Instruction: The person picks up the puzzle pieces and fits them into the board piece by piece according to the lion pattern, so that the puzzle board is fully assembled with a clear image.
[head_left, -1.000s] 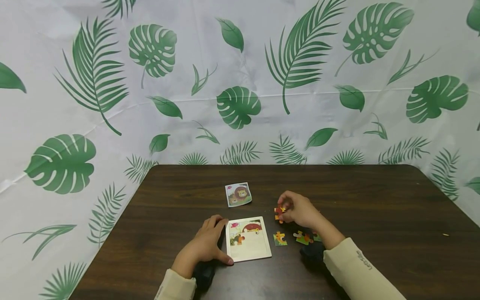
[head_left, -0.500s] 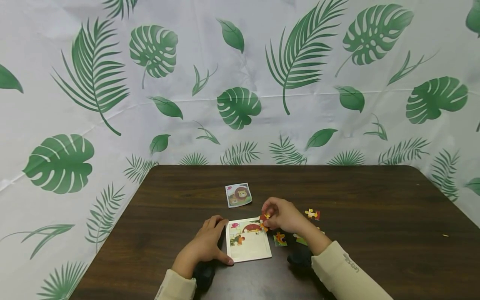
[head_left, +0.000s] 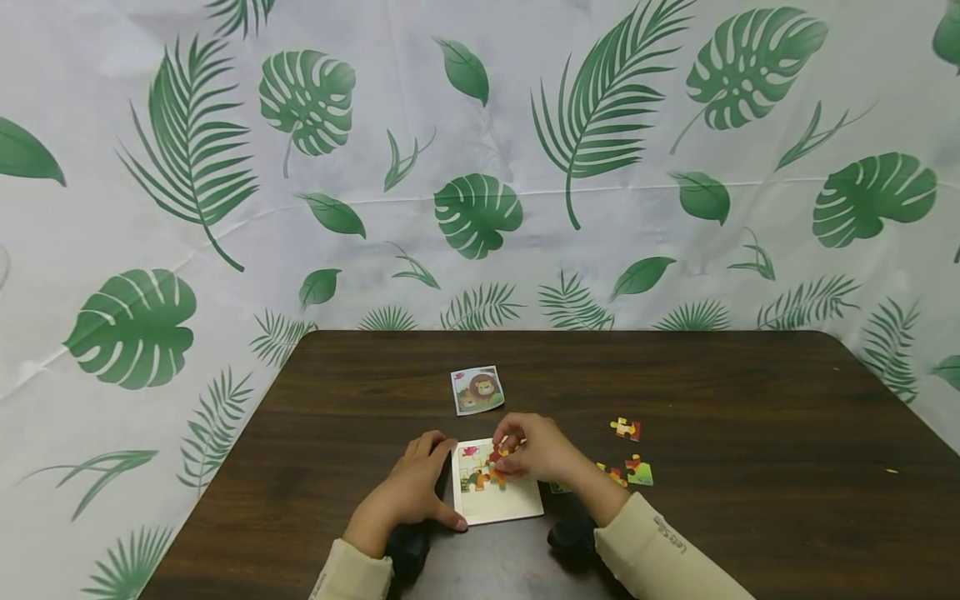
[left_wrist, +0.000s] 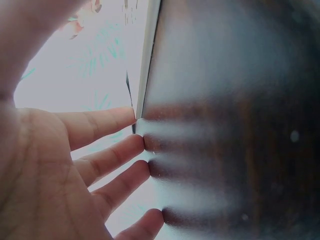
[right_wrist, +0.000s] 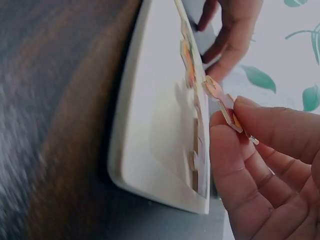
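A shallow pale puzzle tray [head_left: 504, 508] lies on the dark table, with a few pieces fitted along its top and left. My left hand [head_left: 408, 492] spans the tray's left side, thumb at the near corner and index fingertip at the far one. In the left wrist view its fingers [left_wrist: 107, 122] are spread and straight, tips down on the tabletop. My right hand [head_left: 538, 450] pinches a red and yellow jigsaw piece [right_wrist: 226, 106] between thumb and index finger. That piece hangs tilted over the tray's upper middle, hiding part of the fitted pieces.
A lion picture card [head_left: 477, 390] lies behind the tray. To the right are a loose yellow-red piece [head_left: 626, 429] and a green-edged one [head_left: 639, 472], with others partly behind my right arm. A leaf-print cloth [head_left: 480, 283] hangs beyond the table [head_left: 750, 400].
My right hand has carried the pinched piece leftward from the loose pieces to above the tray, uncovering the yellow-red piece at right. My left hand has stayed at the tray's side.
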